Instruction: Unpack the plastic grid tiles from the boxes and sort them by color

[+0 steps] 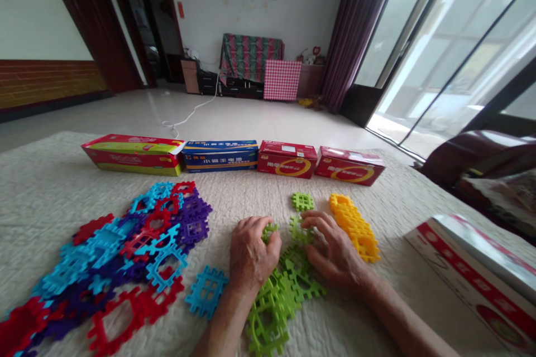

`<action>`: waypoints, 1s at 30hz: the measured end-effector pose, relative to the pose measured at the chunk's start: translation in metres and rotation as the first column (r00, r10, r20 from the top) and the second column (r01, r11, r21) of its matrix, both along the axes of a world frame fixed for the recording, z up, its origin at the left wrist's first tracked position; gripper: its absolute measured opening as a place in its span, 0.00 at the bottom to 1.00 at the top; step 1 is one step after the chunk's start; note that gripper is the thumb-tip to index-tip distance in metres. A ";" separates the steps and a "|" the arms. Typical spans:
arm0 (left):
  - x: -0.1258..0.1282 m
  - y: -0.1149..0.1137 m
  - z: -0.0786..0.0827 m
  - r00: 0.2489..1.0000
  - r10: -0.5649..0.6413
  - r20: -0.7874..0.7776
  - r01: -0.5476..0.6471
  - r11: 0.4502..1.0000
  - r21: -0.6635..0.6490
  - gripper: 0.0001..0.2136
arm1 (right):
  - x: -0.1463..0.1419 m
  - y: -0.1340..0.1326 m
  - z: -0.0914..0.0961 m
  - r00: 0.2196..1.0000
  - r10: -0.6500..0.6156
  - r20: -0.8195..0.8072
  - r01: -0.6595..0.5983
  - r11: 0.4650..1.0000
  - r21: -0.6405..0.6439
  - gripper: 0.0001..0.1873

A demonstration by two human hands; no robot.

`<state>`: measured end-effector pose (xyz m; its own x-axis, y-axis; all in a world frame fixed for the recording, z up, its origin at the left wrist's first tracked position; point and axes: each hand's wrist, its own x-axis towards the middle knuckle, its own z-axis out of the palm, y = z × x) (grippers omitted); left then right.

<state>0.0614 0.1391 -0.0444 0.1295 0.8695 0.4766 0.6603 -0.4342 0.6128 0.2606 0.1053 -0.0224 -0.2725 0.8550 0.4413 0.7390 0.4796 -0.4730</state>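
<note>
My left hand (pixel 252 251) is closed round a small green plastic building piece (pixel 270 230), most of it hidden behind the fingers and thumb. With its fingers bent, my right hand (pixel 337 251) grips the edge of another green building piece (pixel 298 228). Below and between both hands lies a pile of green interlocking pieces (pixel 276 298). One square green piece with a window pattern (pixel 302 201) lies apart, beyond my right hand. A row of yellow pieces (pixel 354 226) rests to the right. Left of my left wrist is a single light-blue window piece (pixel 207 291).
A mixed heap of blue, red and purple pieces (pixel 138 251) spreads over the left. Across the back of the light quilted cover (pixel 243 201) stand a red-yellow box (pixel 136 155), a blue box (pixel 221 156) and two red boxes (pixel 287 159). A white-red carton (pixel 477 284) is at right.
</note>
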 end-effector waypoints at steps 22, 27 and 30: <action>0.000 0.000 0.001 1.000 0.002 0.018 -0.001 1.000 -0.009 0.11 | -0.023 0.004 0.007 0.993 -0.120 0.007 0.120 0.992 -0.048 0.16; 0.000 0.000 0.000 0.999 0.002 0.044 -0.003 1.000 0.007 0.10 | -0.040 -0.007 -0.005 0.999 -0.048 -0.019 0.046 0.997 -0.065 0.16; 0.000 0.000 0.000 0.998 -0.003 0.068 0.003 1.000 0.007 0.09 | -0.043 -0.006 -0.007 0.999 -0.018 -0.028 0.016 0.998 -0.054 0.15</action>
<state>0.0614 0.1392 -0.0444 0.0988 0.8658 0.4906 0.6157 -0.4405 0.6533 0.2180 0.0993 -0.0291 -0.2457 0.8823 0.4014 0.7329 0.4401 -0.5188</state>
